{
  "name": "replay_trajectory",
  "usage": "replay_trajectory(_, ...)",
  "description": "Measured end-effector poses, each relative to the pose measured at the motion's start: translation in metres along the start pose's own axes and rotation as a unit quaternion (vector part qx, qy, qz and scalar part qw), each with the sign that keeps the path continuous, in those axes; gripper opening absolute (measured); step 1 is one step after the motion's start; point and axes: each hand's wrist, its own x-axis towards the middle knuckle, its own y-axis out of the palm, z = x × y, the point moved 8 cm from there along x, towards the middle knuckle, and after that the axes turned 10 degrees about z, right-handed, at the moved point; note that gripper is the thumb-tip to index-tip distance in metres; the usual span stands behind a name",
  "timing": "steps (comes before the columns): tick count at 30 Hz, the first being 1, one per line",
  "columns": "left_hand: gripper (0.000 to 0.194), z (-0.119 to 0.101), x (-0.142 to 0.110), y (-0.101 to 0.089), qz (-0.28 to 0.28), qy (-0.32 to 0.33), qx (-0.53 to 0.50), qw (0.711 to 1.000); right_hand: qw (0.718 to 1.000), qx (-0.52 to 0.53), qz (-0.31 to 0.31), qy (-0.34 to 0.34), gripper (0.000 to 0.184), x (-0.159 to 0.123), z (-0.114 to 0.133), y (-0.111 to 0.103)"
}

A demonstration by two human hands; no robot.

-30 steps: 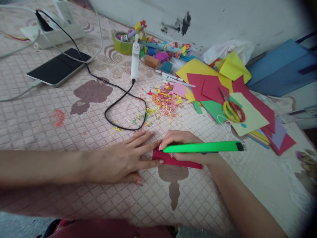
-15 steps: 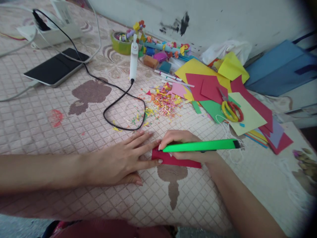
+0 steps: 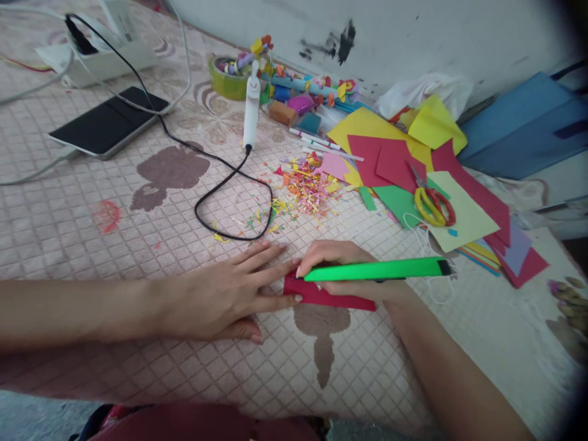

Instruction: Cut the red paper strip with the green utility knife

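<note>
While the left hand [image 3: 229,297] lies palm-down with its fingers spread, two fingertips resting on the left end of a small red paper [image 3: 340,298], here's the right hand [image 3: 342,250] with its grip closed around a long green tool [image 3: 390,269]! The left grip is apart, clasping nothing, simply laid across paper and table [image 3: 220,380].

And look at that paper: a vivid, even red, longer than it is deep, flat on the patterned cloth directly before the person, its lower edge running out clean beneath the right wrist, much of its upper side tucked under fingers and tool. Something dark shows near the top left corner, right at the tool's tip; drawn line or the tip itself, it's too small to call. The tool, bright and flat-sided, stretches well past the knuckles to a black end.

Beyond the hands, a scatter of paper snippets [image 3: 309,187]; off right, scissors [image 3: 432,207] with yellow and red handles lie on coloured sheets [image 3: 468,214].
</note>
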Motion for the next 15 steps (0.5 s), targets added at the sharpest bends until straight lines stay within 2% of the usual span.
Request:
replay_trajectory(4, 0.058, -0.0021, 0.0010, 0.0023, 0.007, -0.010, 0.006, 1.000, 1.000, 0.000, 0.004, 0.006, 0.030, 0.0001, -0.0008, 0.0003)
replay_trajectory(10, 0.059, -0.0048, 0.0024, 0.0012, -0.021, -0.014, 0.004, 1.000, 1.000, 0.003, 0.009, 0.004, 0.029, 0.0009, -0.0016, 0.0003)
replay_trajectory(15, 0.059, -0.0046, 0.0029, 0.0013, -0.023, -0.024, 0.007, 0.999, 1.000, -0.010, 0.005, 0.011, 0.023, 0.0013, -0.0008, 0.0004)
